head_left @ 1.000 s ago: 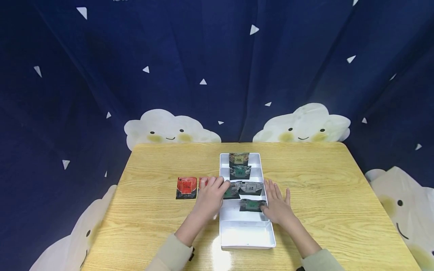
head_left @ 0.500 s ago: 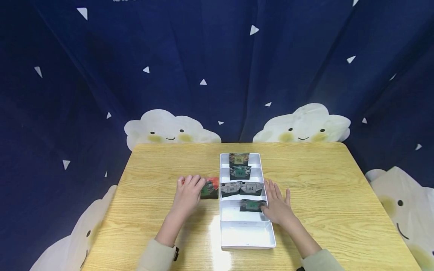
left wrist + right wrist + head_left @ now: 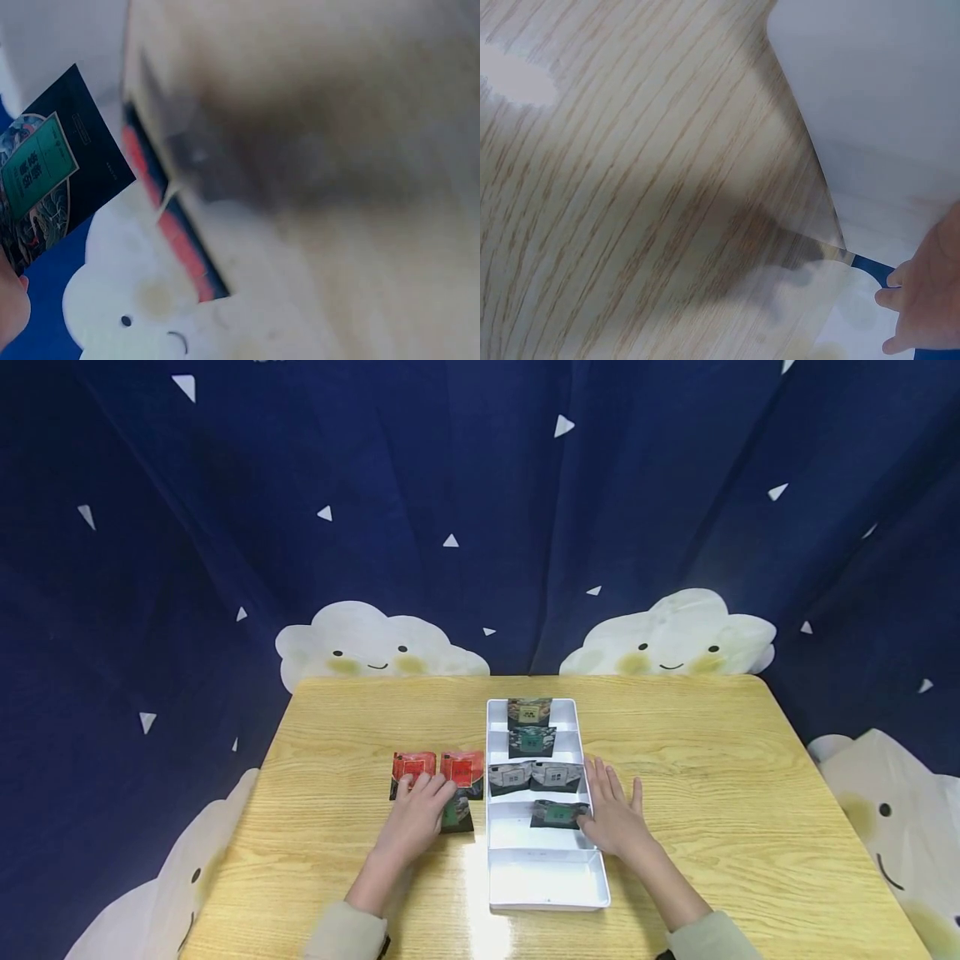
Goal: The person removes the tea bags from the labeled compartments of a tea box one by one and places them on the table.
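Note:
A dark sachet with a green label (image 3: 41, 171) is pinched by my left hand (image 3: 414, 820), left of the tray. In the head view this sachet (image 3: 456, 815) partly covers the lower edge of a red sachet (image 3: 462, 768). Another red sachet (image 3: 413, 766) lies beside it, partly hidden by my left fingers. My right hand (image 3: 617, 818) lies along the right side of the white tray (image 3: 547, 881), fingers extended. Its thumb reaches over the rim to the end of another green-labelled sachet (image 3: 558, 814) in the tray. In the right wrist view, part of the hand (image 3: 934, 296) appears beside the tray wall.
The divided tray also holds a brown sachet (image 3: 528, 713), a teal-labelled sachet (image 3: 532, 742) and two grey sachets (image 3: 511, 778) side by side in one compartment. Its nearest compartment holds nothing visible. The wooden table (image 3: 697, 735) extends to both sides, with a dark blue curtain (image 3: 510, 527) behind.
My left hand has carried the green-labelled sachet from the tray's left edge leftward over the red sachets, then drawn it nearer to me. The right hand has stayed in place.

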Tool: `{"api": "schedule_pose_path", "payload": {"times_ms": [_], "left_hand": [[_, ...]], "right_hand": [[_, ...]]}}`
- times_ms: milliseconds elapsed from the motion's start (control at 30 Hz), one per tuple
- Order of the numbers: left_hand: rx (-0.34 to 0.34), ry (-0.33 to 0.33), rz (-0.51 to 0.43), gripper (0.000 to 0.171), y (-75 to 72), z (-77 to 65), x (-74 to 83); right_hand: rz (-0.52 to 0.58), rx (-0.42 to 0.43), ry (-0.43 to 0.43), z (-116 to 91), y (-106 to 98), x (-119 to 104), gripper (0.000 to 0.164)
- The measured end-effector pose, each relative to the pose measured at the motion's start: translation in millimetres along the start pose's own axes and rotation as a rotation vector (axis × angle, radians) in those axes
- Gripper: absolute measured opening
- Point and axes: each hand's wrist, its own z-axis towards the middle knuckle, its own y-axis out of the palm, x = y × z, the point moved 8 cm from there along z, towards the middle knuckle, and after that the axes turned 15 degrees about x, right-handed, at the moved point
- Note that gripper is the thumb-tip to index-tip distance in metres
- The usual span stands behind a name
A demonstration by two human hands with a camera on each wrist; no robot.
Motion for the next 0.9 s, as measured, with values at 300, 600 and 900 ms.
{"api": "schedule_pose_path", "payload": {"times_ms": [300, 600, 900], "left_hand": [[-0.108, -0.005, -0.069, 0.016, 40.6, -16.2, 5.4], [-0.087, -0.034, 0.014, 0.015, 63.2, -21.7, 8.4], [-0.129, -0.052, 0.145, 0.024, 84.9, -25.1, 12.0]], "right_hand": [[-0.005, -0.007, 0.003, 0, -1, -1, 0.085], [-0.002, -0.001, 0.0, -1, -1, -1, 0.086], [0.009, 0.005, 0.003, 0, -1, 1, 0.085]]}}
